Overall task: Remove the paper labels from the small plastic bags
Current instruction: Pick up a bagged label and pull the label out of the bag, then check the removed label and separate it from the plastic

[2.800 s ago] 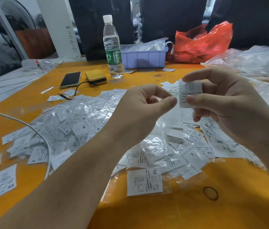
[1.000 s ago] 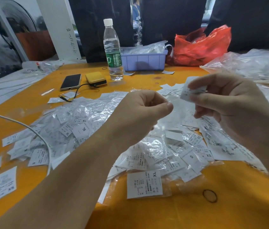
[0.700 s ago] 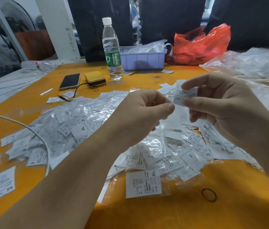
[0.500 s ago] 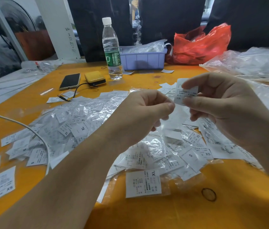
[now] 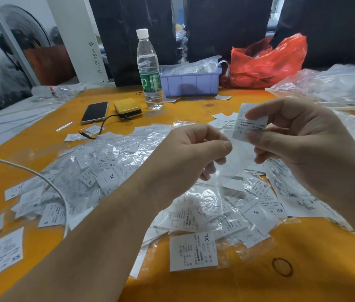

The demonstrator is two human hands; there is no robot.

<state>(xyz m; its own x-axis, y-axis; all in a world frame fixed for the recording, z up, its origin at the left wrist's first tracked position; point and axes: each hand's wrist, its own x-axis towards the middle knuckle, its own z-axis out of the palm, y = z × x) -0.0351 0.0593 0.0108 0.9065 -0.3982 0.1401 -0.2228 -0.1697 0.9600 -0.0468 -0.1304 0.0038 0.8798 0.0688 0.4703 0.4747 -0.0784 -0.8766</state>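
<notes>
While raised above the heap of small bags (image 5: pixel 194 205) on the orange table (image 5: pixel 303 280): right hand (image 5: pixel 298 144) pinching a paper label (image 5: pixel 241 127) between thumb and forefinger, just right of the left hand (image 5: pixel 185 158). Left hand curled, thumb against bent forefinger, apparently pinching a clear bag, though hard to tell. Behind the heap: a water bottle (image 5: pixel 149 70), phone (image 5: pixel 94 112), lilac tray (image 5: pixel 190 82), red bag (image 5: pixel 268 64).
</notes>
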